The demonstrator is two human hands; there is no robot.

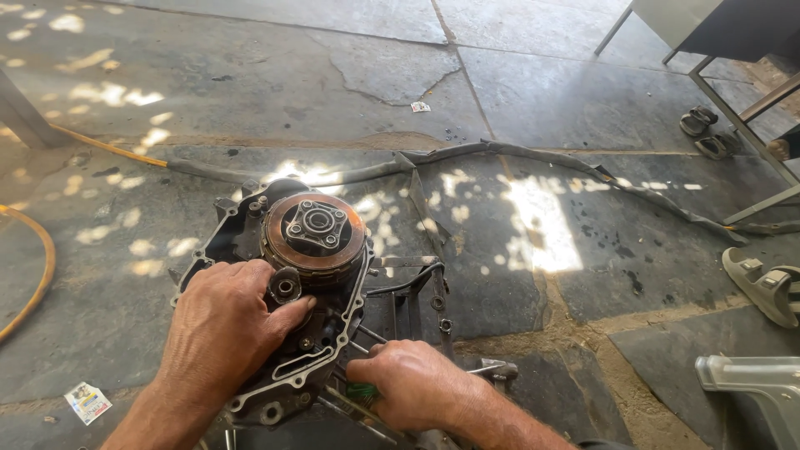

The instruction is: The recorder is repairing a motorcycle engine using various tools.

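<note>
Stone floor; right hand hiding tool

Left hand spread flat, palm down; right hand fisted.

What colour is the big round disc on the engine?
Rusty brown with a grey metal centre: the round clutch disc, seen in the head view.

Around the one engine case lay three sandals, two paper scraps and two hands.
</note>
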